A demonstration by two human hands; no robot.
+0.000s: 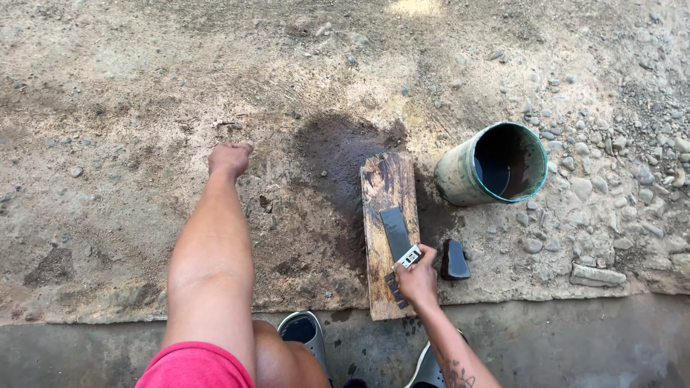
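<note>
1. The worn, wet wooden plank (pixel 381 237) lies flat on gravelly ground beside a green-rimmed bucket (pixel 496 164); it probably wants steadying.
2. The dark rectangular sharpening stone (pixel 394 228) rests on the plank.
3. The right hand (pixel 417 279) pinches a small razor blade (pixel 409 256) at the stone's near end (a flat angle seems best).
4. The left hand is out of view.

One small printed label, low and right of centre

A little white rectangular label with dark print (pixel 410 256) sits on the item held in the right hand (pixel 417 280), over the wooden board (pixel 381 237); no packages, signs or screens.
</note>
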